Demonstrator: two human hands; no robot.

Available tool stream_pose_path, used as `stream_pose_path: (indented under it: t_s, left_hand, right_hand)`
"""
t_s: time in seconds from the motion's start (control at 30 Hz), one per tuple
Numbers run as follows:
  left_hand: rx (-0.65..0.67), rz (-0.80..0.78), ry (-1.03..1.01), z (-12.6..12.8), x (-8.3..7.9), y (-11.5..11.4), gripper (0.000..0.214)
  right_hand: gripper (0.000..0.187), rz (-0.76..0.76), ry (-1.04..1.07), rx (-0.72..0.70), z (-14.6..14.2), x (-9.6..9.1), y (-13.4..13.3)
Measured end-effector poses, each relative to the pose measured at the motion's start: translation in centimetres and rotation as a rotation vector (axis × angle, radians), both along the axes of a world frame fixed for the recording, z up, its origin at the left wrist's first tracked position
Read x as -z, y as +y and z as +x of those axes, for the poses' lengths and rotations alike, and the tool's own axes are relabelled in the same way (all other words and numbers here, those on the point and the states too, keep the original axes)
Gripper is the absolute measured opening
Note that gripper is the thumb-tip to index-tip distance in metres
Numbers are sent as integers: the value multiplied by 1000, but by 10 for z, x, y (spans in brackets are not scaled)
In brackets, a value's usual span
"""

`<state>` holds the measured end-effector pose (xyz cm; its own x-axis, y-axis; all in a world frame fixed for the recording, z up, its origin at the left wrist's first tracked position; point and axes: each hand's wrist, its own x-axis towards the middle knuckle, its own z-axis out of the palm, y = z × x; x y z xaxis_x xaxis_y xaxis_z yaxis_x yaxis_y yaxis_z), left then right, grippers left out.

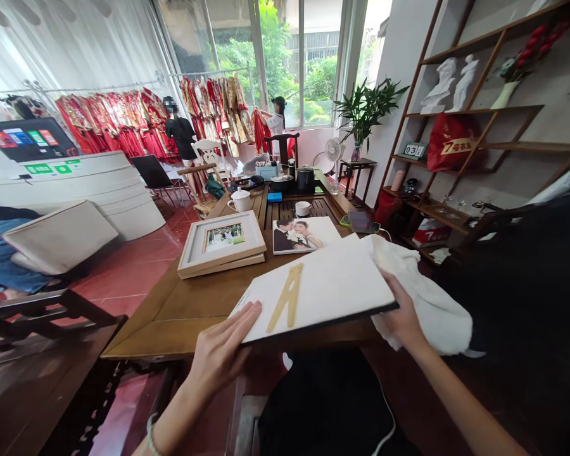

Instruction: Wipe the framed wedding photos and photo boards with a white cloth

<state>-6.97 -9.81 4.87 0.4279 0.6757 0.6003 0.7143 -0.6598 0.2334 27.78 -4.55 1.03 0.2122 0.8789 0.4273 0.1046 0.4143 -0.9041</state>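
A white-backed picture panel (335, 285) with a dark edge is held tilted over the near side of the wooden table, its back facing up. On it lies a light wooden A-shaped stand (287, 297). My left hand (228, 335) grips the near left corner, fingers flat on top and the thumb hidden below. At the right edge, my right hand (401, 310) is closed on the panel, its fingers mostly hidden underneath. A crumpled white cloth (437, 310) lies beside and behind that hand. Beyond the panel rests a wedding photo print (306, 235).
Two stacked light-wood picture frames (188, 253) sit on the table (171, 316) at left. A lidded white cup (240, 201), a small white cup (303, 208) and a phone (363, 221) with a cable stand farther back. A dark chair (52, 329) is at the left.
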Motion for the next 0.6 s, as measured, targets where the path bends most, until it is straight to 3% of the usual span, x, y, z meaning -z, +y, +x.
stream_pose_path:
  t_s: [0.1,0.17,0.23,0.33,0.4,0.47,0.53,0.6]
  left_hand:
    - [-134,-73,-247,16,-7,3,27]
    - [-240,-100,-445,32,-12,6,21]
    - [-311,-147,-667,51,-16,10,37]
    - [-343,-231,-1017,79,-19,17,45]
    - [-287,-280,-1249,99,-19,20,41]
    - [-214,-353,-1483,118,-18,21,36]
    - [-177,-435,-1655,137,-16,19,37]
    - [-144,-514,-1756,154,-14,16,39]
  right_hand:
    - [42,-141,185,-290,-40,-3,-12]
    - [51,-247,338,-395,-64,-4,-16]
    - [60,-338,498,-376,-82,-4,-18]
    - [58,-336,718,-229,-97,0,-22]
    - [49,-314,812,-180,-101,3,-26]
    - [39,-342,866,-230,-104,2,-31]
    - [40,-347,900,-291,-105,-3,-34]
    - [43,-294,900,-265,-105,-11,-35]
